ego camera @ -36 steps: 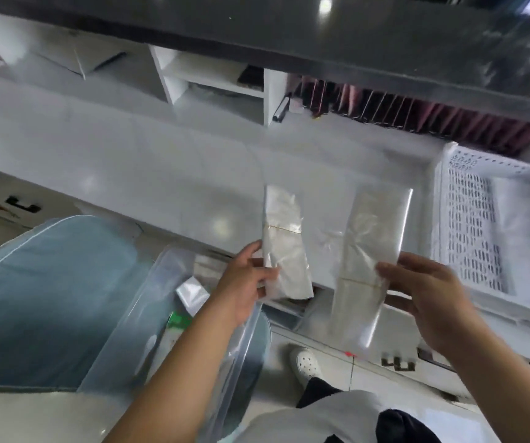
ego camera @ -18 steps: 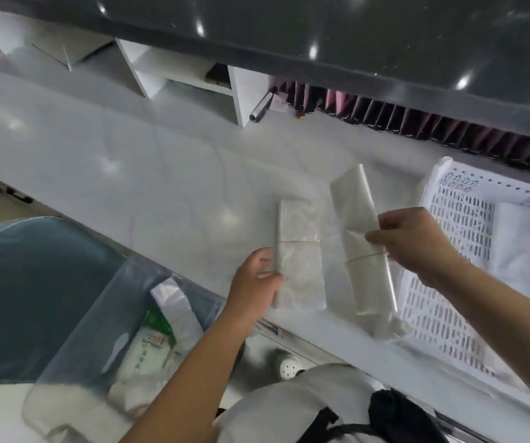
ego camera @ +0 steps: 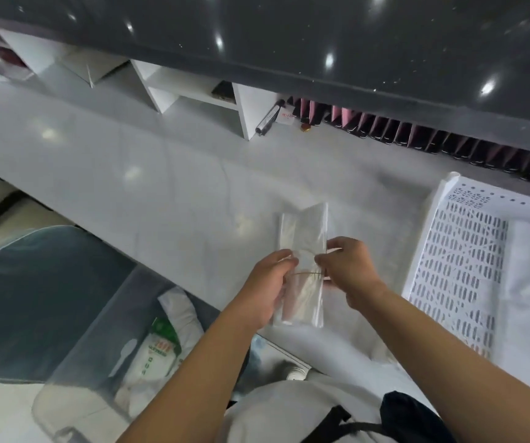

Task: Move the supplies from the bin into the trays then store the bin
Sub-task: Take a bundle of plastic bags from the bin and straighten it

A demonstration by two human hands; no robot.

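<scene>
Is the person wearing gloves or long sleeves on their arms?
No. Both the left hand and the right hand are bare, with no gloves, rings or watch showing. The forearms are bare too, so no sleeves reach them. Lower down, a light grey top with a black strap shows.

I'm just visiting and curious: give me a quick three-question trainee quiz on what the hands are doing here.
1. True or false: both hands hold the clear packets over the counter.
2. The white tray lies on which side of the right hand?
A. left B. right C. underneath
3. Fill in: a thin ____ band wraps the packets.

Key:
1. True: left hand and right hand both grip them.
2. B
3. Rubber
</scene>
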